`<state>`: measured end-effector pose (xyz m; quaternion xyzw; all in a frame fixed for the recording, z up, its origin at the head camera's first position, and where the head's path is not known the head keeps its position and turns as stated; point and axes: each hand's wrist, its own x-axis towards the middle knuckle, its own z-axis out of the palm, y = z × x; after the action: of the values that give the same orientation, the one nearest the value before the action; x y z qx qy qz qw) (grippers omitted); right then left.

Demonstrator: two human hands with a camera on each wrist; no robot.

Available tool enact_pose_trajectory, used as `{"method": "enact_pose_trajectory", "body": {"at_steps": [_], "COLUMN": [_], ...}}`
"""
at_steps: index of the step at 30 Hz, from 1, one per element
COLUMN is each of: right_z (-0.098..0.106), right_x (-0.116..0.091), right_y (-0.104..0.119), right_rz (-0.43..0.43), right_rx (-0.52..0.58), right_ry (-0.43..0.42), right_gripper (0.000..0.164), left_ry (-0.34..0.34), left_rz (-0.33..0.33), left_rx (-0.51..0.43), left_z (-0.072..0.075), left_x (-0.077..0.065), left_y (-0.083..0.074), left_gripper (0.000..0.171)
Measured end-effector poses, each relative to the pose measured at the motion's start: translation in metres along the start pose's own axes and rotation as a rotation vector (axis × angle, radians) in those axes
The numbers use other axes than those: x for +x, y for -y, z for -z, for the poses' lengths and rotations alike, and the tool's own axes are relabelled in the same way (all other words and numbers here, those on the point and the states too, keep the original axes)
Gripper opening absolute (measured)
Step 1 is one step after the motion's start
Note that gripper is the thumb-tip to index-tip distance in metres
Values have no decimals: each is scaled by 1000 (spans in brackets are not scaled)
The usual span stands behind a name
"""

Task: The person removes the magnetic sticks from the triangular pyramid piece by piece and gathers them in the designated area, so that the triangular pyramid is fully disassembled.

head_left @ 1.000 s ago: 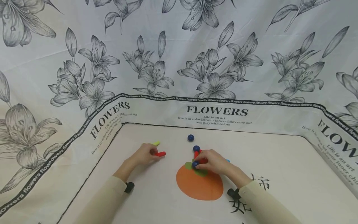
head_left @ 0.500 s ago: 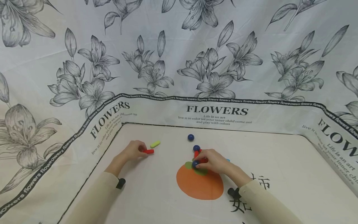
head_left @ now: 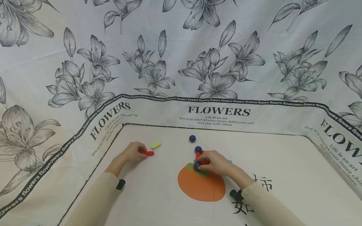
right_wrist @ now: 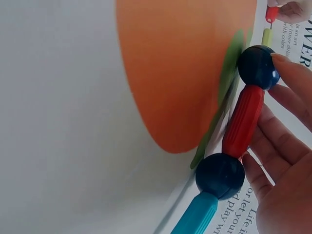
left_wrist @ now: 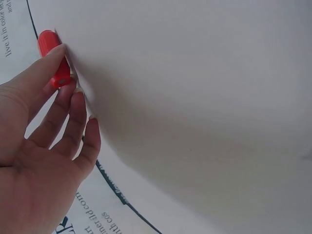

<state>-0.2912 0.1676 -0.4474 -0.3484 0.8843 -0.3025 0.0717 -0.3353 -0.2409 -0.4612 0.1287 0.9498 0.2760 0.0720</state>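
Note:
My left hand [head_left: 134,152] pinches a red magnetic rod [left_wrist: 48,43] between thumb and fingertips, over the left part of the table. Just beyond its tip lies a yellow-green rod [head_left: 156,145]. My right hand [head_left: 217,163] holds a joined piece of blue balls and rods. In the right wrist view, thumb and finger grip a blue ball [right_wrist: 256,67]. From it a red rod [right_wrist: 243,122] runs to a second blue ball [right_wrist: 220,176], then a light blue rod [right_wrist: 196,217]. Fingers partly hide the far side of the piece.
A loose blue ball [head_left: 192,138] sits behind the joined piece. The pale tablecloth [head_left: 158,188] carries an orange persimmon print [head_left: 201,185] and black characters. A flower-printed cloth [head_left: 220,72] rises behind and at both sides.
My left hand has drawn back to the left with the red rod, so the yellow-green rod shows fully. My right hand and its piece stay in place.

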Motion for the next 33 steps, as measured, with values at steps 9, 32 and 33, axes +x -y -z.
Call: {"method": "enact_pose_trajectory", "body": {"at_steps": [9,32,33], "right_z": [9,6,5], "right_x": [-5,-1,-1], "right_y": [-3,-8,-8], "right_rz": [-76,-42,-41], "right_rx": [-16,-134,-135], "right_ry": [-10,-7,-10], "right_gripper": [29,14,14], "left_ry": [6,54,76], "left_rz": [-7,-268,-262], "left_rx": [-2,-97,-92], "left_z": [-2,-34,-39], "left_x": [1,-11,-10], "left_y": [3,-86,-92], "left_gripper": [17,33,34]}}
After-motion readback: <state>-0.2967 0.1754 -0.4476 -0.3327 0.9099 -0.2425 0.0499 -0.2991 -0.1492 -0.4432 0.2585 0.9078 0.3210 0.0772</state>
